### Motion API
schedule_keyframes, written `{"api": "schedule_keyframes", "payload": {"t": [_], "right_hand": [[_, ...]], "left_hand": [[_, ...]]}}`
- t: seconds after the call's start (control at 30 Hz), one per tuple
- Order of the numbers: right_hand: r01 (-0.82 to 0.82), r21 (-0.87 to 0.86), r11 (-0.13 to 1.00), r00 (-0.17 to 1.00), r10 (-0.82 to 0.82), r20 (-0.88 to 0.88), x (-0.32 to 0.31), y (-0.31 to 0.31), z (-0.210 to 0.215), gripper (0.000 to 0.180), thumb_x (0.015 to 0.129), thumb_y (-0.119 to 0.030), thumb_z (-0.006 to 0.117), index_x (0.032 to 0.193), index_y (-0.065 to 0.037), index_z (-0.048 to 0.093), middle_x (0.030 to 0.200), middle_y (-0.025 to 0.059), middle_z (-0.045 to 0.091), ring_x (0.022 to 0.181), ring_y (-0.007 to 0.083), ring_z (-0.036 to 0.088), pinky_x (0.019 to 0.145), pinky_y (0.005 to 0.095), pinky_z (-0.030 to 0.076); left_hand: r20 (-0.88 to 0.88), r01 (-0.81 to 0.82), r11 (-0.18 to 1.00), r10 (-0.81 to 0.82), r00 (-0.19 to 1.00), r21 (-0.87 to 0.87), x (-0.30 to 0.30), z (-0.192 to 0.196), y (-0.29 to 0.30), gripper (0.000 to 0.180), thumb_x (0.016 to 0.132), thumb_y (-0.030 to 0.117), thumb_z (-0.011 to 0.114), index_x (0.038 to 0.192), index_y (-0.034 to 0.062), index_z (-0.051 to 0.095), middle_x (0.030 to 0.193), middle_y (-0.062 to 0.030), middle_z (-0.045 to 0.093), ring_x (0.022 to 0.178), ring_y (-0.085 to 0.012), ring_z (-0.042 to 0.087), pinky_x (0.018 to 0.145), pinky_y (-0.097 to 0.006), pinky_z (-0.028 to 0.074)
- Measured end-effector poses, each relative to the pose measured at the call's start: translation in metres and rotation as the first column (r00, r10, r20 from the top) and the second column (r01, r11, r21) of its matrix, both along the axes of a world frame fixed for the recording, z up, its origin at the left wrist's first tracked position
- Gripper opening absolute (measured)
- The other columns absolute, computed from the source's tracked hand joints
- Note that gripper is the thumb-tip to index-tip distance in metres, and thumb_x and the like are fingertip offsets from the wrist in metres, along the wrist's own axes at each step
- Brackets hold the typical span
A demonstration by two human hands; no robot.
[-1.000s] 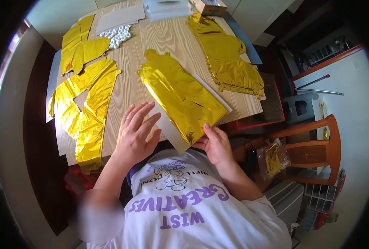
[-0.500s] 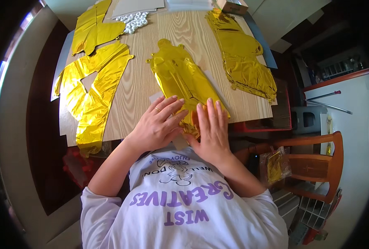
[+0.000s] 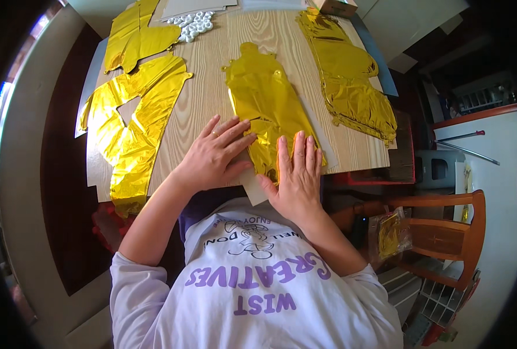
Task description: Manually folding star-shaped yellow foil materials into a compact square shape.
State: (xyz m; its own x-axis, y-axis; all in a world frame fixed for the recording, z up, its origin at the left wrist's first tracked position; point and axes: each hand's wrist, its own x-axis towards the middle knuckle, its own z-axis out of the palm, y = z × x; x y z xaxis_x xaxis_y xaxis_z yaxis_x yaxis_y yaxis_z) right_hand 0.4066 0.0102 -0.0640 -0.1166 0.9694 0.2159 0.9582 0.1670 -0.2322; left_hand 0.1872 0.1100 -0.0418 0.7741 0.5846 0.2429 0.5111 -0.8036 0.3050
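We pressed our left hand [image 3: 215, 154] and right hand [image 3: 296, 174], fingers spread flat, on the gold foil [image 3: 267, 104] lying on the surface [image 3: 203, 96].

Both hands lie flat, fingers spread, on the near end of a deflated gold foil balloon [image 3: 267, 107] on the wooden surface [image 3: 203, 87]. Left hand [image 3: 212, 154] presses its left edge; right hand [image 3: 296, 174] covers its lower end. More gold foil balloons [image 3: 130, 125] lie on either side.
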Motion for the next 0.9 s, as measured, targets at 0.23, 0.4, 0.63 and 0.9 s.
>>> {"api": "schedule_keyframes", "payload": {"t": [0.23,0.4,0.63,0.9], "right_hand": [[-0.059,0.056,0.997,0.998,0.059,0.011,-0.001,0.006,0.003,0.069,0.097,-0.05,0.056,0.153,-0.011,0.044,0.159,0.0317,0.029,0.146,0.0528,0.026,0.117,0.0673,0.019],[-0.183,0.157,0.971,0.982,0.189,-0.024,0.0,-0.004,0.003,0.047,0.098,-0.031,0.059,0.142,-0.012,0.057,0.155,0.0265,0.039,0.142,0.0478,0.037,0.115,0.0645,0.028],[-0.257,0.211,0.943,0.957,0.279,-0.08,-0.007,-0.009,-0.003,0.041,0.093,-0.018,0.065,0.132,-0.006,0.062,0.143,0.0243,0.051,0.133,0.0428,0.049,0.113,0.0588,0.036],[-0.212,0.251,0.945,0.957,0.253,-0.145,-0.01,-0.003,0.007,0.04,0.085,-0.022,0.077,0.117,0.0,0.067,0.129,0.021,0.06,0.126,0.0388,0.055,0.111,0.0546,0.039]], "left_hand": [[0.049,0.108,0.993,-0.105,0.993,-0.048,-0.006,-0.007,0.041,0.059,0.093,0.037,0.07,0.144,0.0115,0.056,0.154,-0.0157,0.047,0.146,-0.0369,0.039,0.12,-0.053,0.029],[0.059,0.088,0.993,-0.092,0.994,0.076,-0.004,-0.005,0.034,0.053,0.09,0.032,0.074,0.137,0.0111,0.061,0.149,-0.0144,0.052,0.143,-0.0357,0.044,0.119,-0.054,0.033],[0.123,0.16,0.98,-0.174,0.977,0.119,0.0,0.003,0.021,0.035,0.088,0.02,0.076,0.121,0.0094,0.069,0.13,-0.0107,0.064,0.128,-0.0291,0.058,0.113,-0.052,0.043],[0.1,0.188,0.972,-0.203,0.974,0.143,0.0,0.002,0.025,0.031,0.086,0.015,0.075,0.116,0.0078,0.07,0.124,-0.0108,0.066,0.122,-0.0283,0.062,0.111,-0.052,0.045]]}}
